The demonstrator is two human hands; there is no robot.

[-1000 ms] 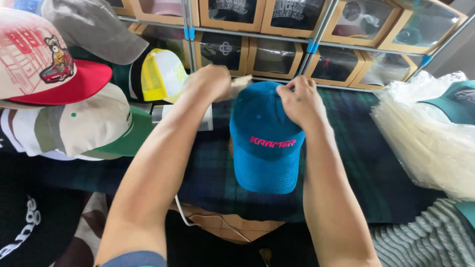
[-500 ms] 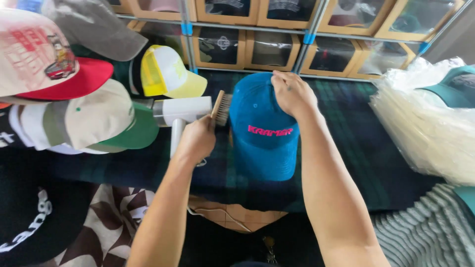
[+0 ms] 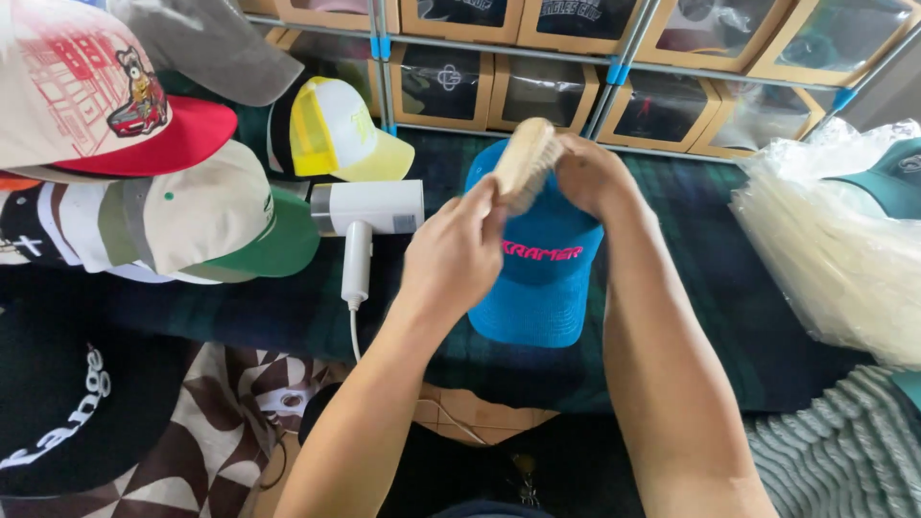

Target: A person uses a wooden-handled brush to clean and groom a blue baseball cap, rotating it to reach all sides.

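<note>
— What is the person working on just now?

— They are brushing a blue cap [image 3: 540, 278] that is lying on the dark plaid cloth [image 3: 691, 249], its brim pointing back toward the person. The left hand [image 3: 453, 257] is closing its fingers around a wooden brush [image 3: 523, 158] and holding it, bristles down, over the crown of the cap. The right hand [image 3: 590, 173] is resting on the far side of the crown, fingers curled onto the fabric to steady it; how firmly it is pinching the fabric I cannot tell.

— How far along does the brushing look?

— As a judgement only: it is underway, not finished. The brush is sitting at the top of the crown, so the front panel with its pink lettering and the brim below it seem to be waiting their turn. The cap is showing no obvious lint or marks from here, so I cannot say how much is really left.

— What is lying around the cap?

— Just to the left of the cap a white handheld appliance [image 3: 365, 216] is lying on the cloth, its cord trailing toward the person. Further left of the cap, a yellow-and-white cap [image 3: 331, 134] and a stack of other caps [image 3: 182, 206] are crowding the edge. Well to the right of the cap, a heap of clear plastic bags [image 3: 835, 249] is sitting with a teal cap [image 3: 887, 182] on top. Behind the cap, cardboard boxes with windows [image 3: 537, 91] are lining a shelf.
</note>
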